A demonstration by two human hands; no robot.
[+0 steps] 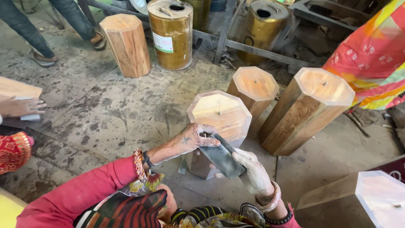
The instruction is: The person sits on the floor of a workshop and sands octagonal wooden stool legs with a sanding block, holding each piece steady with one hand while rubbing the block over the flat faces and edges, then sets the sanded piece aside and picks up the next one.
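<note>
Head cam is looking straight down at a person sitting on the stained concrete floor (109, 114), working on an octagonal wooden block (219, 116) that's standing upright right in front of them, near the middle of the scene. Their left hand (196, 136) is resting against the block's near edge, fingers curled over the top of a dark flat metal blade (221, 158). Their right hand (251, 169) is wrapping around the blade's lower end, so both grips are closing on that blade, and it's lying against the block's near face.

Two more octagonal blocks are standing just to the right, one (254, 86) a bit farther back, one (310, 107) tilting. A fourth wooden block (126, 42) is sitting far left, next to two gold metal cans (171, 33). Someone else's hand (19, 106) is pressing on a wood piece at the left edge.
</note>
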